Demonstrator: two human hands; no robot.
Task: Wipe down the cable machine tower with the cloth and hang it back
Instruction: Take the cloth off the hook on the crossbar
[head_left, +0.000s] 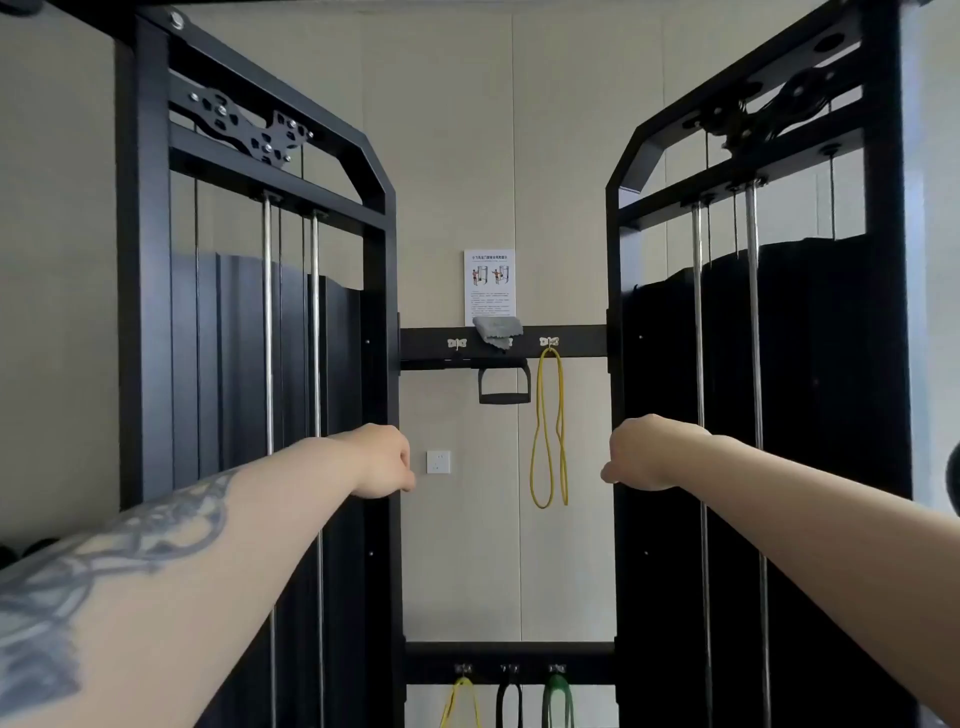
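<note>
A grey cloth (497, 330) lies draped over the black crossbar (576, 340) that joins the two towers, far ahead at the middle. The left tower (382, 291) and the right tower (621, 312) are black frames with chrome guide rods. Both my arms reach forward. My left hand (382, 460) is in front of the left tower's inner post, fingers curled under, nothing visible in it. My right hand (649, 452) hovers before the right tower's inner post, likewise curled and holding nothing. Both hands are well below the cloth and to either side of it.
A black stirrup handle (503, 387) and a yellow loop band (548, 431) hang from the crossbar. An instruction sheet (488, 286) and a wall socket (438, 461) are on the wall behind. Yellow, black and green bands hang from the lower bar (509, 657).
</note>
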